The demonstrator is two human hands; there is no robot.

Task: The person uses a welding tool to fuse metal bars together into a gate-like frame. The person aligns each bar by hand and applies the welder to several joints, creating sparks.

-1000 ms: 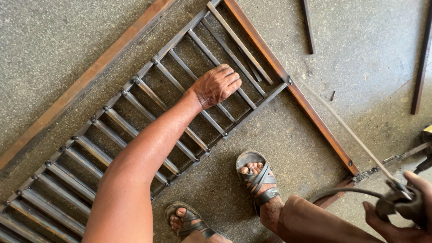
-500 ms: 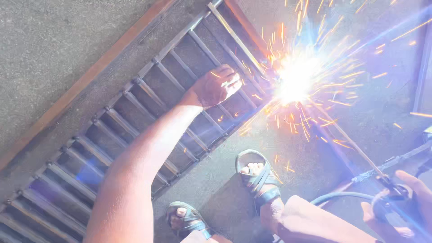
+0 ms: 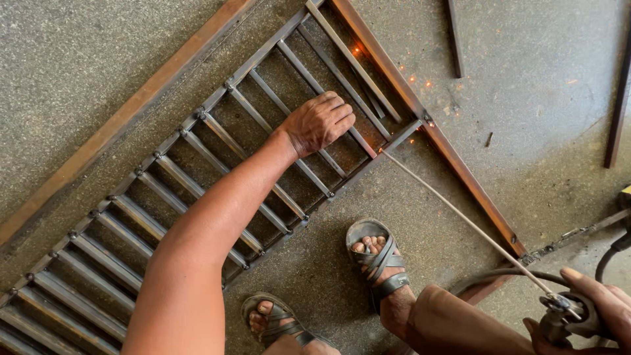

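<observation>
A metal grille frame (image 3: 197,118) with several diagonal slats lies flat on the concrete floor. My left hand (image 3: 320,121) presses down on one slat near the frame's right end, fingers curled over it. My right hand (image 3: 591,304) at the bottom right grips a welding electrode holder (image 3: 560,313). Its long thin rod (image 3: 460,217) reaches up-left, its tip touching the slat end just right of my left hand. A few orange sparks (image 3: 420,82) glow on the frame and floor.
My sandalled feet (image 3: 376,260) stand on the floor just below the frame. A black cable (image 3: 499,273) curves from the holder. Loose metal bars (image 3: 455,36) lie at the top right and right edge (image 3: 618,112). A rusty outer bar (image 3: 118,121) borders the grille.
A bright welding arc with a shower of sparks flared half a second ago; it has died out, leaving only a few glowing specks. My left hand stays on the slat.
</observation>
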